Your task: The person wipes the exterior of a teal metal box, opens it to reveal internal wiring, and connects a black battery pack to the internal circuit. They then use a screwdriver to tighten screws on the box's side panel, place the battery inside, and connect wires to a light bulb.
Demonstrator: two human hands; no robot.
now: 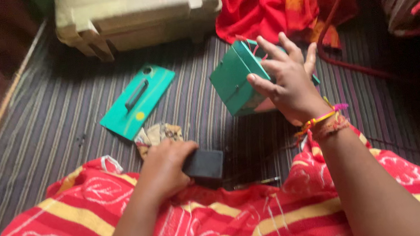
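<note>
Striped mat (67,110), perhaps floor, under green box (234,80).

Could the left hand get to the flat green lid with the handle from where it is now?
Probably yes. The left hand grips a black block, but the green lid lies just ahead on the striped mat, nothing between.

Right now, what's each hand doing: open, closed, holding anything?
Left hand: closed around a small black box, holding it low over the red cloth.
Right hand: fingers spread, gripping the green metal box, tilted on the striped mat.

Left hand (164,170) clenched; right hand (288,81) splayed
</note>
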